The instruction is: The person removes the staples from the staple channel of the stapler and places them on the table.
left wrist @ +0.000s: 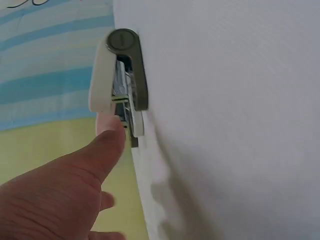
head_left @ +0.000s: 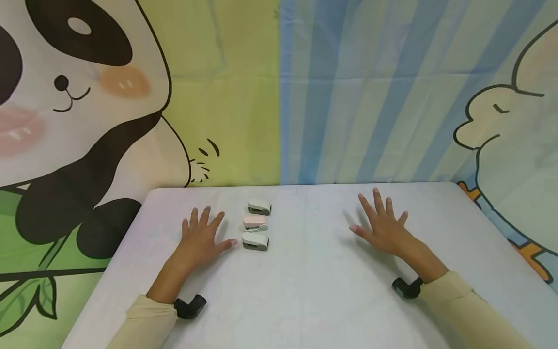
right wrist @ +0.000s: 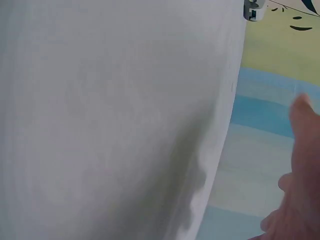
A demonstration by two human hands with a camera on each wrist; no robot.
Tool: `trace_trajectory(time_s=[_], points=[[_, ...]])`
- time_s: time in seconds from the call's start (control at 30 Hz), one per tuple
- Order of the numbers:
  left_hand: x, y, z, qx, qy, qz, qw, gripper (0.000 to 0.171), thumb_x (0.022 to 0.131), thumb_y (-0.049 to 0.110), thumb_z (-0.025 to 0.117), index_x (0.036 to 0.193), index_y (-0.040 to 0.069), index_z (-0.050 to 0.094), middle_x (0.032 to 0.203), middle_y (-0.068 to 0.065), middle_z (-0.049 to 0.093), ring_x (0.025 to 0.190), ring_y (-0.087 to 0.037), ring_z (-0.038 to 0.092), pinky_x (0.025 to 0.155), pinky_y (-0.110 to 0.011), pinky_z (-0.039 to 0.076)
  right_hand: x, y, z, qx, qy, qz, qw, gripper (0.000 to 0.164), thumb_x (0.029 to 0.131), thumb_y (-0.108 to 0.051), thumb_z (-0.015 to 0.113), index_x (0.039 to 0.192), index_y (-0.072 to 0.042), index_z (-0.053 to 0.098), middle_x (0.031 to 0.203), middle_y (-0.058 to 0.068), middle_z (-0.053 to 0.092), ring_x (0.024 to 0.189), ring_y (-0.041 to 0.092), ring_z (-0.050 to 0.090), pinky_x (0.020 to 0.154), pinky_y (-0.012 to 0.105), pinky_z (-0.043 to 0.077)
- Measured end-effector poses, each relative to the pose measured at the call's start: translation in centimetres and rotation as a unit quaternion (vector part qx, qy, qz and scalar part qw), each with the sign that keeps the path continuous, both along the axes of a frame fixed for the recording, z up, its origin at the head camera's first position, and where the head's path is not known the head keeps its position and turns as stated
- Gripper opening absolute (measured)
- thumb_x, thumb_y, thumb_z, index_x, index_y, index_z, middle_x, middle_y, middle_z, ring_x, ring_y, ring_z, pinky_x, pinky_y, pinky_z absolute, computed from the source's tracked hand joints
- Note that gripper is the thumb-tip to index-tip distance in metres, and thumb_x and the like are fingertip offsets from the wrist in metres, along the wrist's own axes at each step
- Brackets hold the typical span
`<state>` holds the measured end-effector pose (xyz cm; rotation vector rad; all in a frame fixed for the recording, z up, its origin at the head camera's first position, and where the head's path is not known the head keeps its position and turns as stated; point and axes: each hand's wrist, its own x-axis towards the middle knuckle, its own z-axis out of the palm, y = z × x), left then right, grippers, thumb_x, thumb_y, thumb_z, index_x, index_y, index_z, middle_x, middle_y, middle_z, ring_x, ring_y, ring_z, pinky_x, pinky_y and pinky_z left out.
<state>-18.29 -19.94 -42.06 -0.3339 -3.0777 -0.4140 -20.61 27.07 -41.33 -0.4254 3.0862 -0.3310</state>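
Hovering beside three staplers (head_left: 255, 221) is the left hand (head_left: 200, 245) (fingers (head_left: 205, 216) spread).

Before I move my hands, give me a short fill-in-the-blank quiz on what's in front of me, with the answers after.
1. Between the far stapler and the near stapler, the middle stapler has a ____ top.
2. In all, ____ staplers are on the table.
3. The left hand and the right hand both hold ____.
4. The black-and-white animal on the backdrop is a ____.

Missing words: pink; three; nothing; panda.
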Motion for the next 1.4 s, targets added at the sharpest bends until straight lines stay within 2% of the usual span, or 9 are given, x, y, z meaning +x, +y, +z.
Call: trace_trajectory(time_s=[0.13, 0.3, 0.43, 0.53, 0.67, 0.97, 1.1, 1.3, 1.4], points=[[0.0, 0.7, 0.0, 0.073, -0.019, -0.027, 0.9968, 0.070, 0.085, 0.040, 0.075, 0.136, -0.003, 0.051, 0.137, -0.029, 0.047, 0.129, -0.049, 0.037, 0.103, -0.060, 0.029, -0.2, -0.4, -0.3, -0.111, 0.026, 0.011, 0.993, 0.076, 0.099, -0.046, 0.052, 0.155, -0.009, 0.017, 0.156, 0.027, 0.011, 0.138, 0.053, 0.016, 0.095, 0.079, 0.014], [-0.2, 1.6, -0.4, 0.192, -0.038, -0.053, 0.9792, 0.066, 0.083, 0.033, 0.078, 0.135, 0.000, 0.054, 0.131, -0.019, 0.057, 0.119, -0.036, 0.053, 0.098, -0.052, 0.041, -0.4, -1.3, -0.8, -0.241, 0.103, 0.037, 0.964, 0.046, 0.094, -0.018, 0.067, 0.133, 0.002, 0.054, 0.136, 0.023, 0.051, 0.124, 0.040, 0.049, 0.099, 0.053, 0.039], [-0.5, 2.1, -1.1, 0.251, -0.029, -0.073, 0.9647, 0.066, 0.079, 0.030, 0.083, 0.133, 0.003, 0.057, 0.126, -0.013, 0.060, 0.110, -0.029, 0.059, 0.092, -0.047, 0.046, -0.3, -2.1, -0.9, -0.336, 0.062, 0.027, 0.939, 0.032, 0.094, -0.017, 0.067, 0.121, 0.000, 0.063, 0.122, 0.017, 0.063, 0.106, 0.033, 0.064, 0.083, 0.034, 0.053], [-0.6, 2.4, -1.4, 0.272, -0.019, -0.085, 0.9582, 0.061, 0.078, 0.023, 0.083, 0.131, 0.003, 0.059, 0.121, -0.012, 0.063, 0.107, -0.027, 0.060, 0.091, -0.045, 0.047, 0.1, -2.8, -0.9, -0.389, 0.014, 0.009, 0.921, 0.030, 0.095, -0.021, 0.066, 0.117, -0.002, 0.066, 0.116, 0.014, 0.067, 0.099, 0.032, 0.067, 0.076, 0.024, 0.053], [-0.4, 2.8, -1.6, 0.284, -0.021, -0.083, 0.9549, 0.049, 0.080, 0.014, 0.082, 0.124, 0.003, 0.064, 0.113, -0.009, 0.067, 0.101, -0.022, 0.062, 0.088, -0.043, 0.049, 0.6, -3.9, -0.8, -0.415, -0.023, 0.016, 0.910, 0.026, 0.095, -0.019, 0.066, 0.115, -0.003, 0.068, 0.113, 0.012, 0.069, 0.097, 0.034, 0.067, 0.076, 0.020, 0.050], [-0.2, 4.3, -1.6, 0.279, -0.034, -0.092, 0.9552, 0.027, 0.081, 0.014, 0.080, 0.106, 0.009, 0.070, 0.098, 0.001, 0.068, 0.085, -0.012, 0.060, 0.076, -0.034, 0.050, 2.7, -6.6, 1.4, -0.430, -0.067, 0.042, 0.899, 0.023, 0.094, -0.005, 0.063, 0.113, 0.007, 0.066, 0.108, 0.020, 0.068, 0.098, 0.041, 0.065, 0.080, 0.020, 0.048], [0.0, 5.4, -1.4, 0.275, -0.043, -0.109, 0.9543, 0.021, 0.082, 0.015, 0.079, 0.101, 0.012, 0.069, 0.090, 0.005, 0.065, 0.083, -0.012, 0.058, 0.074, -0.032, 0.049, 2.6, -6.9, 0.4, -0.445, -0.084, 0.056, 0.890, 0.022, 0.094, -0.006, 0.063, 0.112, 0.006, 0.067, 0.106, 0.018, 0.069, 0.099, 0.041, 0.065, 0.081, 0.020, 0.047], [0.7, 7.6, -0.5, 0.296, -0.027, -0.109, 0.9486, 0.022, 0.081, 0.011, 0.079, 0.102, 0.008, 0.070, 0.099, 0.001, 0.067, 0.089, -0.014, 0.062, 0.077, -0.032, 0.052, 2.3, -7.6, -0.9, -0.471, -0.096, 0.101, 0.871, 0.023, 0.095, -0.010, 0.064, 0.114, 0.002, 0.067, 0.108, 0.015, 0.069, 0.101, 0.033, 0.066, 0.082, 0.024, 0.050], [1.1, 8.7, -0.1, 0.300, -0.033, -0.125, 0.9451, 0.022, 0.082, 0.011, 0.079, 0.102, 0.007, 0.070, 0.098, 0.001, 0.068, 0.089, -0.013, 0.064, 0.077, -0.031, 0.052, 2.8, -8.2, -0.8, -0.463, -0.095, 0.121, 0.873, 0.024, 0.094, -0.008, 0.064, 0.116, 0.002, 0.066, 0.111, 0.014, 0.068, 0.103, 0.027, 0.066, 0.084, 0.026, 0.051]])
